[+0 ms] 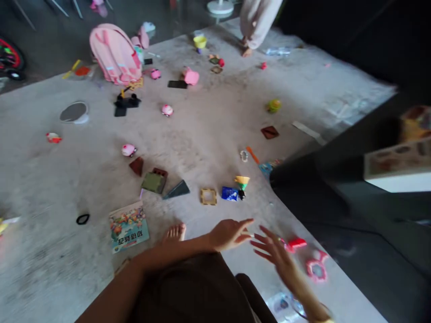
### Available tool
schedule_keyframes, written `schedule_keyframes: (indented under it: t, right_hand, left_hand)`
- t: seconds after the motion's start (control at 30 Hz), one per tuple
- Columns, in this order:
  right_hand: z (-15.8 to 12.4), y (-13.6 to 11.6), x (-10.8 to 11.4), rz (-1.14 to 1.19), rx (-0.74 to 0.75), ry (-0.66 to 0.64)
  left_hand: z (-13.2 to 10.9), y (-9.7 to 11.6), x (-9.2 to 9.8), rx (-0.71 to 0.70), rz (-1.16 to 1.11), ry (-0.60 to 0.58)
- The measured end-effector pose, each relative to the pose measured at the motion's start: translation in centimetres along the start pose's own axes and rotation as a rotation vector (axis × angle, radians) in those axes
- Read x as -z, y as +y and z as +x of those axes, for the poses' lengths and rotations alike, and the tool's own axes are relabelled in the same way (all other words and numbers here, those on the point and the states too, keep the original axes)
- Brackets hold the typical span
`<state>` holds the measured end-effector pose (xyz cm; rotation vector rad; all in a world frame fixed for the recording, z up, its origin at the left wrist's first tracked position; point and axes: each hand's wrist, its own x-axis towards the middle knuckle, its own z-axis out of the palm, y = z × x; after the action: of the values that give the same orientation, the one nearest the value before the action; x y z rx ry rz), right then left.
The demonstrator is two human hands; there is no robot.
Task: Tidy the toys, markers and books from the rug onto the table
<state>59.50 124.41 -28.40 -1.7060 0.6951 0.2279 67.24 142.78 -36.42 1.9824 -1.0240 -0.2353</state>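
My left hand (229, 233) reaches forward over the grey carpet (202, 148) with its fingers stretched out and holds nothing. My right hand (273, 251) is beside it, fingers spread and slightly blurred, also holding nothing. Its fingertips are close to a small red toy (296, 243) on the carpet. A pink star-shaped toy (316, 268) lies just right of my right wrist. My bare foot (174, 232) shows near a picture book (129, 226).
Toys are scattered over the carpet: a yellow square frame (208, 196), a blue packet (230, 194), dark tiles (155, 181), pink pig figures (129, 150), a pink backpack (116, 54). Another person's legs (256, 24) stand at the far edge. A dark sofa (353, 197) is on the right.
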Motion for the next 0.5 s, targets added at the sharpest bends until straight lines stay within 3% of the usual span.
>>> schedule_keyframes:
  t: [0.07,0.13,0.27,0.33,0.4,0.5]
  right_hand:
    - [1.5,0.1,-5.8,0.073,-0.079,-0.074]
    - [2.7,0.1,-9.6,0.13,-0.144,-0.082]
    - [4.2,0.3,-12.3,0.144,-0.204,-0.075]
    - [4.2,0.6,-13.2,0.113,-0.198,-0.086]
    - [3.6,0.9,-14.4,0.05,-0.188,-0.132]
    - [2.1,0.7,-16.5,-0.093,-0.172,-0.257]
  left_hand:
    - [-0.1,-0.1,1.6,0.018,0.08,-0.013]
    - [-0.3,-0.6,3.5,0.049,0.139,-0.037]
    - [-1.9,-2.8,7.0,0.107,0.211,-0.063]
    - [-3.6,-4.3,8.6,0.111,0.212,0.028]
    - [-6.2,-6.2,10.4,0.131,0.214,0.193]
    - [-12.1,-10.0,13.6,0.282,0.22,0.466]
